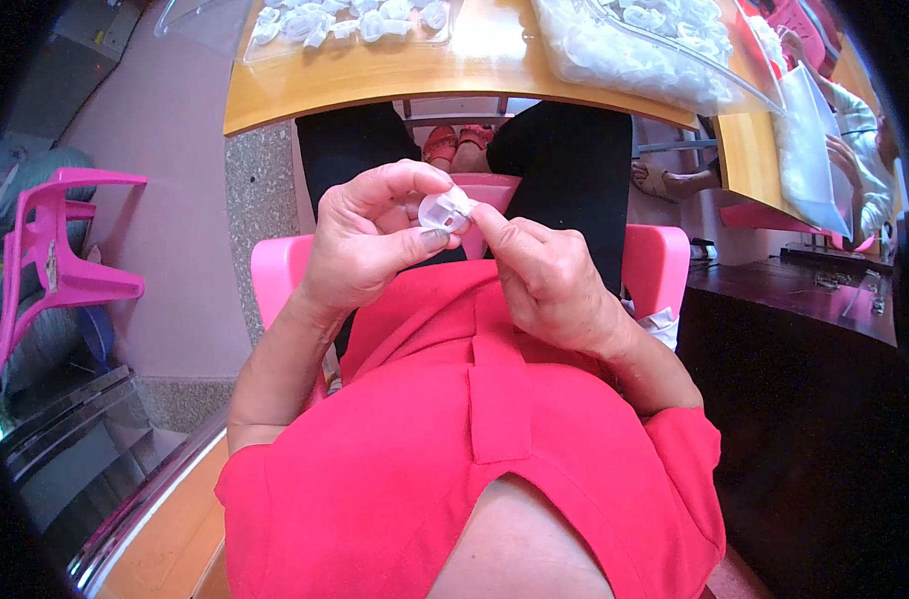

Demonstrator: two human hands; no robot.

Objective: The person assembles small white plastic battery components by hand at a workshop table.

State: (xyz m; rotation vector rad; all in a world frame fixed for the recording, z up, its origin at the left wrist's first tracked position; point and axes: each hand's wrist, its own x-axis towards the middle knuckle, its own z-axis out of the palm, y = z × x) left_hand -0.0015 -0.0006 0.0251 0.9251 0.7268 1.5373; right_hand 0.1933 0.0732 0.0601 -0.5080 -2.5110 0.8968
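Over my lap I hold a small, round, cup-shaped part of translucent white plastic [438, 212]. Its rim is pinched between the thumb and fingers of my left hand [365, 235]. On the part's right side press the closed fingertips of my right hand [554, 275], the index finger stretched along its edge. Just there I see a small slot or clip-like detail, too fine to make out. Whatever lies under the right fingertips is hidden.
Ahead is a wooden table [395, 82] with a clear tray [453, 30] of loose white pieces and, to its right, a large clear bin [664, 80] full of them. A pink plastic chair [75, 245] stands left. Another person's hand [842, 158] shows far right.
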